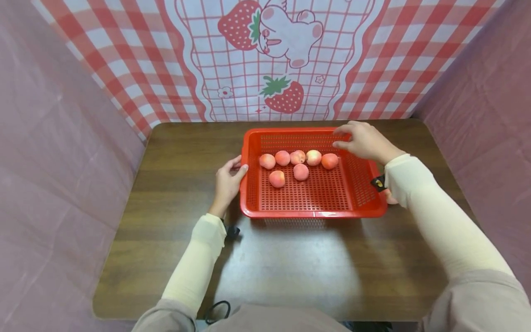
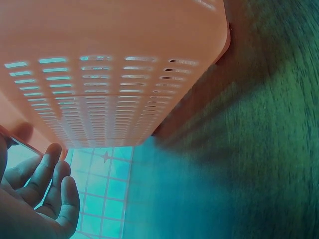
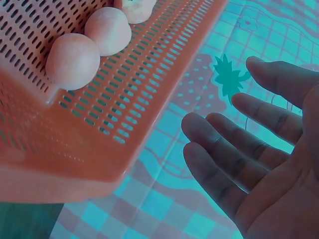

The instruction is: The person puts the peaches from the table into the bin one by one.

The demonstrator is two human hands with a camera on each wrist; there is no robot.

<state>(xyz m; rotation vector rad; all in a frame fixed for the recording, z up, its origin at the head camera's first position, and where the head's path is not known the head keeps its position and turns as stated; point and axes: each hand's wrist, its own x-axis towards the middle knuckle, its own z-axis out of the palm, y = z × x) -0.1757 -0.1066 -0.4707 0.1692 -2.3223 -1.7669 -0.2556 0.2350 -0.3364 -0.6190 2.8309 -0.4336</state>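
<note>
A red plastic basket (image 1: 313,214) with slotted walls sits on the table, several peaches (image 1: 301,172) inside it. Most of the peaches line up along the back; others lie just in front. My left hand (image 1: 227,182) holds the basket's left rim, thumb on top. In the left wrist view its fingers (image 2: 69,199) curl beneath the rim, while the thumb is mostly hidden. Over the back right corner of the basket hovers my right hand (image 1: 362,140). Its spread, slightly bent fingers (image 3: 214,179) hold nothing in the right wrist view.
Another peach (image 1: 391,197) lies outside the basket on the right, partly covered by my right forearm. The brown wooden table (image 1: 174,184) meets a strawberry-patterned cloth (image 1: 290,92) behind. Pink curtains (image 1: 62,161) hang at both sides. A black cable loop (image 1: 218,311) lies at the front edge.
</note>
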